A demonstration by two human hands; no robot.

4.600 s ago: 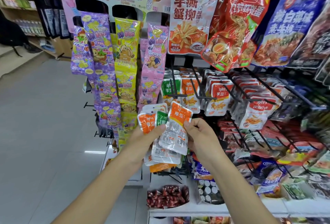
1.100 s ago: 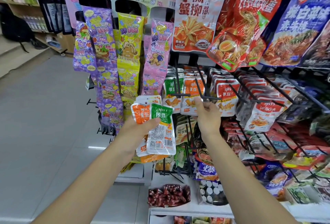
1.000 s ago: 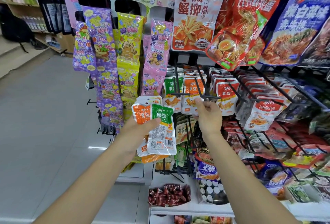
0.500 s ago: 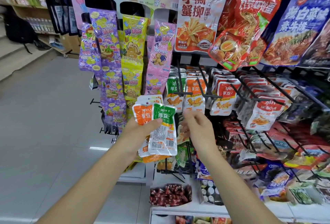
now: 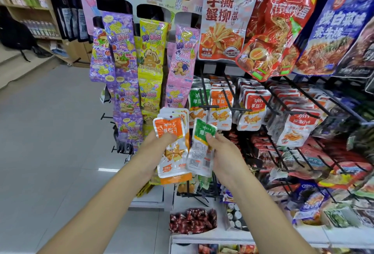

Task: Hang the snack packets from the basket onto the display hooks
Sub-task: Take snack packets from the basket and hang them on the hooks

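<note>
Left hand (image 5: 158,144) grips orange packet stack (image 5: 172,152); right hand (image 5: 224,152) pinches green packet (image 5: 199,148) just beside it, hooks (image 5: 204,96) above. Thin pinch cd slip, pkt drops.

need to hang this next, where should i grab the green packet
Pinch the green packet on its green header, from the right, as the right hand does: it is flat and upright, its left edge lies against the stack in the left hand.

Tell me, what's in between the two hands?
In the head view, snack packets: an orange-topped stack gripped by the left hand and a green-topped packet pinched by the right hand, side by side.
</note>
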